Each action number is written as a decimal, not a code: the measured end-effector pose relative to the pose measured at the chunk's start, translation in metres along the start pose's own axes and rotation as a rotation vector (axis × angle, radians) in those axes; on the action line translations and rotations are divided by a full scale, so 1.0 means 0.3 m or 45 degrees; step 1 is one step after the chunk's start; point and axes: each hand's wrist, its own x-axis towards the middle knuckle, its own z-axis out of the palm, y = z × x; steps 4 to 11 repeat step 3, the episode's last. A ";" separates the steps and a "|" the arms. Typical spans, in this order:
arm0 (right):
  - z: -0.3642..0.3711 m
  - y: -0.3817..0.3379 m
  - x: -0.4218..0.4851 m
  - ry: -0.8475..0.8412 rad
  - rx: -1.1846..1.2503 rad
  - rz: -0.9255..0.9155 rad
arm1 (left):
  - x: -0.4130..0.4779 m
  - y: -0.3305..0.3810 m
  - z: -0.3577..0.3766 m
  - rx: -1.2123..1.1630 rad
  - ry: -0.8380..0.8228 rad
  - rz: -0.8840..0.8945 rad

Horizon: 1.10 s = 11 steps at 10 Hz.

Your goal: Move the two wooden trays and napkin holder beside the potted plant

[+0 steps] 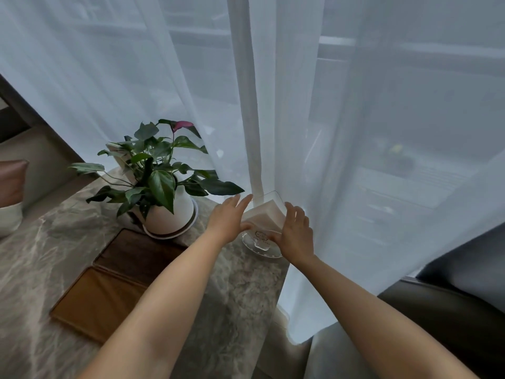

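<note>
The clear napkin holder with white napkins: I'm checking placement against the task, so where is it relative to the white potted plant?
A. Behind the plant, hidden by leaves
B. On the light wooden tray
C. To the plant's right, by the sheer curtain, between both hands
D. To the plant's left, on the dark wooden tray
C: the clear napkin holder stands right of the white potted plant, against the sheer curtain, with the left hand and right hand on its sides.

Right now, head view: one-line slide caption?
Both hands set napkin holder beside potted plant; two trays nearby.
</note>
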 end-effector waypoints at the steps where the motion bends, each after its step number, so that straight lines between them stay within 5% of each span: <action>1: -0.032 -0.017 -0.031 0.007 -0.001 -0.056 | -0.066 -0.022 -0.030 0.040 0.037 -0.022; 3: -0.096 -0.120 -0.104 0.120 0.005 -0.288 | -0.204 -0.067 -0.101 0.108 0.190 0.023; 11: -0.096 -0.120 -0.104 0.120 0.005 -0.288 | -0.204 -0.067 -0.101 0.108 0.190 0.023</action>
